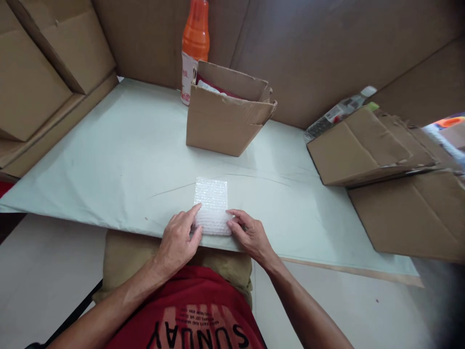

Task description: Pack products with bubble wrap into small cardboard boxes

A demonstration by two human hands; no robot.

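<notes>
Near the front edge of the pale sheet (109, 160) lies a small bubble-wrap piece (212, 203); the left hand (179, 240) presses its lower left side with fingers loosely curled; the right hand (249, 235) touches its lower right side, fingers bent; behind the bubble wrap stands an open cardboard box (227, 118); behind that box, an orange bottle (196, 34).

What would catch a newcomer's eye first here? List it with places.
At the near edge of the pale green table sheet, the left hand and right hand press on a small white bubble-wrap pad. Behind it stands an open brown cardboard box, with a tall orange plastic bottle at the back.
</notes>
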